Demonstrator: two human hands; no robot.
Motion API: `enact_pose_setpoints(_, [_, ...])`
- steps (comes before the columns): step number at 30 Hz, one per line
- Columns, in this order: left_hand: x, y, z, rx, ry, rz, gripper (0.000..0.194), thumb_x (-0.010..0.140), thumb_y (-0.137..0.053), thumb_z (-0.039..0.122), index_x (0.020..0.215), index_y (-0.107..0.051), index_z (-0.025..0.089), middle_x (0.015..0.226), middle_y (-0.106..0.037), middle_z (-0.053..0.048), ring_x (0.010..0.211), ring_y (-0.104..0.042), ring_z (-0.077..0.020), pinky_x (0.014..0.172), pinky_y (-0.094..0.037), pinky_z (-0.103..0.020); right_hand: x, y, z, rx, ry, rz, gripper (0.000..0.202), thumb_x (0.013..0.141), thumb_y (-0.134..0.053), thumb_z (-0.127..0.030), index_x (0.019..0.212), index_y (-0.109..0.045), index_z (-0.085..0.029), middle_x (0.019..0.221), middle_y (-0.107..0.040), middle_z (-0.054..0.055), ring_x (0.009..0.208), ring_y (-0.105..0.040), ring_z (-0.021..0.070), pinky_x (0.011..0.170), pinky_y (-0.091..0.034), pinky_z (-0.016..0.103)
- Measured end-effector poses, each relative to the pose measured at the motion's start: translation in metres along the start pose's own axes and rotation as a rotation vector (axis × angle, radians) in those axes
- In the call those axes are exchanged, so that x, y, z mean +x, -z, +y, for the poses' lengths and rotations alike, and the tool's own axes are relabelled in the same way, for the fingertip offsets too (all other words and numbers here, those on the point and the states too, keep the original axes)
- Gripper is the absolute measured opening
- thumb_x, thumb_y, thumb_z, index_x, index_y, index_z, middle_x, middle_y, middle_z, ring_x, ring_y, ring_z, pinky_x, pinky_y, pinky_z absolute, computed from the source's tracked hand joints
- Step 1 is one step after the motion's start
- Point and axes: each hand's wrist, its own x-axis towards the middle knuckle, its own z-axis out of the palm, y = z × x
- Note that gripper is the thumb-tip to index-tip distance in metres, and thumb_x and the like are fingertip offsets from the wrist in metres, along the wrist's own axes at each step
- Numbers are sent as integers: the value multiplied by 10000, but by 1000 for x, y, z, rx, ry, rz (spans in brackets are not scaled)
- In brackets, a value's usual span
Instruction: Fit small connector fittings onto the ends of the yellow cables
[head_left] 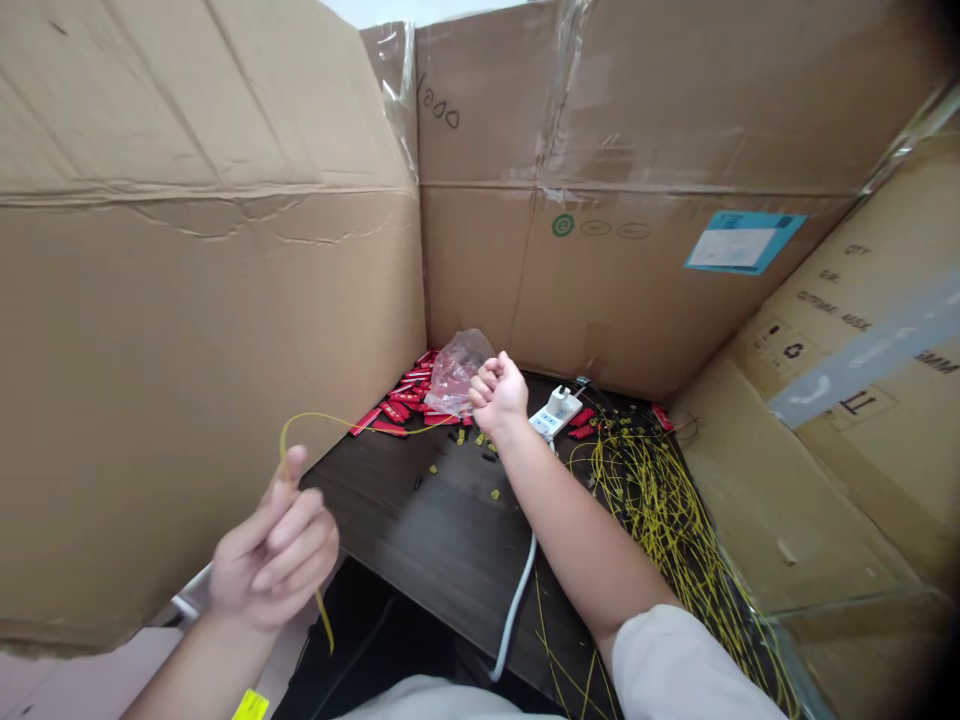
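My left hand point(277, 545), at the lower left, pinches a thin yellow wire point(306, 415) between thumb and fingers. One tail of the wire dangles below the hand; the rest arches up and runs right, towards my right hand point(499, 393). That hand is curled closed over the dark table, in front of a clear plastic bag point(459, 365), and the wire seems to run into its fingers, though the exact grip is hidden. Red packets point(388, 428) lie heaped beside the bag. Small yellow pieces point(495, 494) and black pieces point(418, 482) are scattered nearby.
A white power strip point(556, 412) with a plug in it sits right of my right hand, its white cord point(517, 595) running off the table's front edge. Tangled yellow wires point(660, 500) cover the right side. Tall cardboard walls point(480, 260) enclose the dark table point(420, 530).
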Motion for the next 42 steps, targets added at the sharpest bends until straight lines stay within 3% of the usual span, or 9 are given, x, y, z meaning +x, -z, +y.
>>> enact_pose_setpoints(3, [28,-22,-7,126,-19,132,308,774,-636,144,1069,-654,231,660,-638,17,375,-464,-25,315,-332,-87,-12,-4,23,-112,13,-132,331,916,-430,-389,665,-440,-174,429,-197,-101,327,-139,45,313,-107,168])
enact_pose_setpoints(7, [68,-21,-34,327,-40,300,188,754,-680,180,934,-692,126,804,-708,-88,662,-657,-126,567,-536,-195,-34,-3,43,-187,-9,-256,350,837,-544,-464,661,-483,-167,436,-210,-103,337,-152,38,311,-130,160])
enact_pose_setpoints(10, [85,-19,-56,432,-116,310,238,684,-757,251,860,-710,97,870,-718,-125,849,-679,-199,786,-551,-305,-46,0,53,-236,-34,-268,390,786,-598,-513,646,-501,-162,431,-227,-102,342,-148,32,317,-128,161])
enact_pose_setpoints(13, [92,-21,-70,512,-179,333,315,640,-791,322,864,-724,111,865,-724,-111,874,-675,-218,869,-521,-359,-49,4,62,-257,35,-218,411,779,-604,-537,646,-512,-159,431,-246,-98,351,-150,29,332,-142,166])
enact_pose_setpoints(21, [94,-6,-87,971,-170,221,364,792,-622,395,1023,-722,132,929,-724,-91,825,-662,-221,799,-522,-344,-53,18,84,-345,249,-151,447,831,-511,-568,651,-537,-159,449,-319,-67,400,-270,59,391,-234,200])
enact_pose_setpoints(28, [81,-17,-82,1424,-249,227,368,864,-488,338,1085,-695,130,786,-707,-59,815,-647,-210,718,-490,-259,-51,19,90,-303,146,-109,408,828,-532,-520,646,-538,-155,464,-347,-57,421,-300,56,417,-257,192])
enact_pose_setpoints(34, [72,-29,-71,1606,-238,192,368,863,-464,384,975,-718,142,748,-688,-36,661,-588,-175,600,-427,-232,-46,8,67,-128,-34,-154,399,886,-453,-526,693,-471,-177,464,-287,-75,375,-249,59,356,-210,181])
enact_pose_setpoints(38, [66,-39,-61,1682,-176,107,391,854,-448,393,683,-685,132,571,-578,-1,560,-494,-135,542,-362,-220,-44,4,46,-95,-13,-154,410,957,-341,-468,668,-410,-185,451,-206,-86,354,-157,53,348,-145,166])
enact_pose_setpoints(42, [57,-43,-52,1611,-102,159,334,803,-511,391,717,-710,136,570,-588,-3,529,-468,-123,516,-355,-216,-39,4,31,-90,44,-132,408,980,-291,-420,660,-387,-187,456,-189,-84,353,-135,54,345,-117,171])
